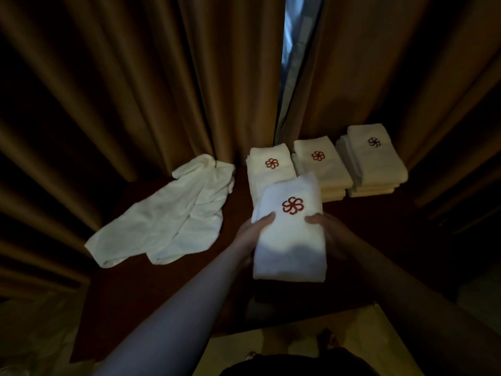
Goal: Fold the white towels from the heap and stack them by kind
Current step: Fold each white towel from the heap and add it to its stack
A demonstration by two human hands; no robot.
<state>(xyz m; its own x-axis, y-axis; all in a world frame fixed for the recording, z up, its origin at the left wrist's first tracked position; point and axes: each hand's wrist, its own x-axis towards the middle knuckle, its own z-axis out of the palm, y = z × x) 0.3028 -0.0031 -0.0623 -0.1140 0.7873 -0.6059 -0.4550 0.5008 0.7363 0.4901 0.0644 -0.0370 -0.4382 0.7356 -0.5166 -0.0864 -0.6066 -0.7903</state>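
Item 1: folded towel [290, 240], white, red pinwheel emblem uppermost. It is held above the dark tabletop [151, 289], near the front edge, in front of the stacks. The left hand [250, 237] is curled round its left edge, thumb laid on top; the right hand [329, 234] is curled round its right edge in the same way.

Item 2: left stack [268, 169] of folded towels, red emblem, partly covered by the held towel.

Item 3: middle stack [322, 164], red emblem, set just beside the left stack.

Item 4: right stack [375, 158], dark emblem, set just beside the middle stack and built up higher.

Item 5: unfolded towels [168, 213], white, spread loose and rumpled on the tabletop, left of the stacks and apart from them.

Item 6: brown curtains [135, 77], hung behind the tabletop, parted by a narrow bright gap.
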